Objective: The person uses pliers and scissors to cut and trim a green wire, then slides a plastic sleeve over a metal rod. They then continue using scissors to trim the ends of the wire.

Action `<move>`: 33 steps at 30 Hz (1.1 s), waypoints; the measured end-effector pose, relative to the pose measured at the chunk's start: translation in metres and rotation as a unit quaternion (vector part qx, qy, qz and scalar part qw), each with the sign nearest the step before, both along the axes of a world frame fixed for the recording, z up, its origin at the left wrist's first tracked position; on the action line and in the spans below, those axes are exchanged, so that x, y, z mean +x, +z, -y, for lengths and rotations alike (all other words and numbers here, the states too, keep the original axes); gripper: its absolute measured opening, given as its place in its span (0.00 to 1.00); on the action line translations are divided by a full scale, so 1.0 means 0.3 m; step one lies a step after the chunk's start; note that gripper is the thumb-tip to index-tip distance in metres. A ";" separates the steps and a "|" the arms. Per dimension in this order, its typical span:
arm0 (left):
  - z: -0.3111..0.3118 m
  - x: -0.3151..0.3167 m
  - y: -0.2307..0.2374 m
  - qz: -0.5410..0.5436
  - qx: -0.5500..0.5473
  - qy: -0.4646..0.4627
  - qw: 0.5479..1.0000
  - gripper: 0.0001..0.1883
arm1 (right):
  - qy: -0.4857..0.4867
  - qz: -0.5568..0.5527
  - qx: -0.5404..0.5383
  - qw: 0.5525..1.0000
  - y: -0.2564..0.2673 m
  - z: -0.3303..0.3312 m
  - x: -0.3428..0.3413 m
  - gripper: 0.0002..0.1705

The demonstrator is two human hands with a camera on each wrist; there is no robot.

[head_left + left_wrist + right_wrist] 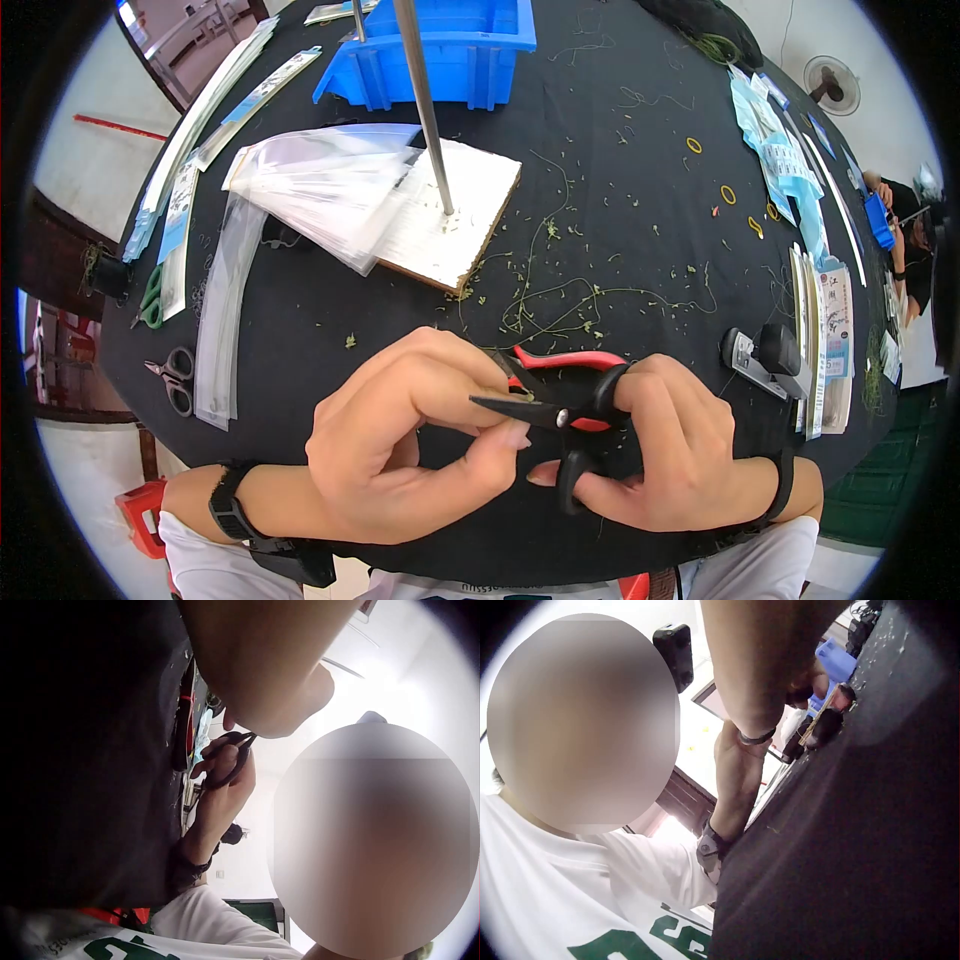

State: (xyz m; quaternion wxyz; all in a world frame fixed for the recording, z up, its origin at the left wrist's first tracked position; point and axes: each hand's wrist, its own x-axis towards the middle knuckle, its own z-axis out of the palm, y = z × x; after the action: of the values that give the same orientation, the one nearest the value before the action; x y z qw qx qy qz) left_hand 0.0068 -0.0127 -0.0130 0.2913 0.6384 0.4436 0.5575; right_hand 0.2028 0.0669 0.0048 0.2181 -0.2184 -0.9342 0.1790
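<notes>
My right hand [680, 440] holds black-handled scissors [535, 411] in front of me, with fingers and thumb through the loops. The blades stand apart and point left at the fingertips of my left hand [410, 440]. Those fingers are curled, and thumb and forefinger pinch a small greenish piece [524, 393] by the blades, mostly hidden. Just behind the scissors, a red-handled tool [570, 358] lies on the black cloth, partly covered by them. In the left wrist view the scissors [241, 750] show in the right hand, side on.
A metal rod [425, 100] rises from a white-topped board [470, 190] with clear plastic sleeves [320, 190] on it. Behind stands a blue bin [440, 70]. Green threads and clippings [545, 310] litter the cloth. A stapler [765, 360] sits right; small scissors [176, 378] lie left.
</notes>
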 end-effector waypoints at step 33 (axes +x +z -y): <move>-0.009 0.051 0.024 0.232 -0.098 0.038 0.967 0.05 | -0.037 0.010 0.057 0.998 0.006 -0.023 -0.002 0.32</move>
State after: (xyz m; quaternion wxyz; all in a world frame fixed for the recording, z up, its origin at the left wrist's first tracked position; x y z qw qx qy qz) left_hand 0.0221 -0.0101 -0.0058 0.4260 0.4422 0.4406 0.6548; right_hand 0.2021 0.0738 0.0065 0.2279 -0.2419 -0.9361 0.1147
